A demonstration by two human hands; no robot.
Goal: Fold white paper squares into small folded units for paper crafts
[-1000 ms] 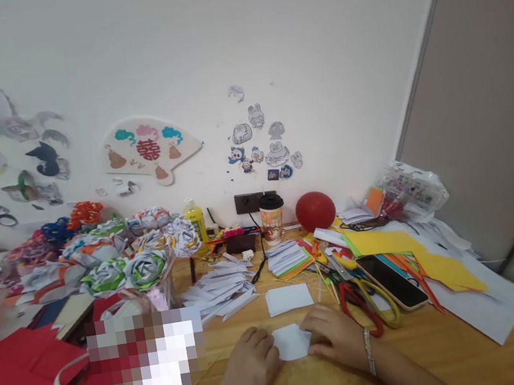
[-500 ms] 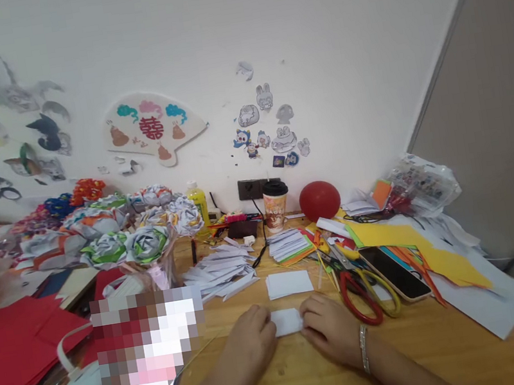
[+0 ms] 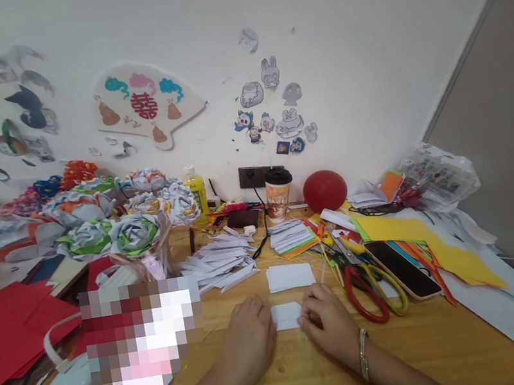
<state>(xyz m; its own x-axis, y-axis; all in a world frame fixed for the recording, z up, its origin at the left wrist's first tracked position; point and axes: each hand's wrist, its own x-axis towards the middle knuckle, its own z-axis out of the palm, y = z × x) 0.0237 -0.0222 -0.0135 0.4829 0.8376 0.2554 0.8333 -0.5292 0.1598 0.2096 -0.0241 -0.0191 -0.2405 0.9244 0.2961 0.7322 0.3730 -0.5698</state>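
Note:
A small white piece of paper (image 3: 286, 316) lies on the wooden table between my hands, its right corners slanted off. My left hand (image 3: 250, 331) is closed at the paper's left end, fingers curled together. At the right end, my right hand (image 3: 324, 317) pinches the paper between thumb and fingers; a bracelet circles that wrist. Just beyond my fingers rests a small stack of white paper (image 3: 290, 276). Farther back are a pile of folded white paper strips (image 3: 219, 260) and a stack of paper slips (image 3: 292, 236).
Scissors (image 3: 368, 285) and a phone (image 3: 403, 268) lie to the right, near yellow paper (image 3: 394, 227). A lidded cup (image 3: 279, 195) and a red balloon (image 3: 325, 190) stand by the wall. Paper flowers (image 3: 136, 232) and red paper (image 3: 16, 335) crowd the left side.
The camera view has tilted slightly, shifting the scene. Both hands stay at the ends of the white paper, and the slanted right corners show more clearly.

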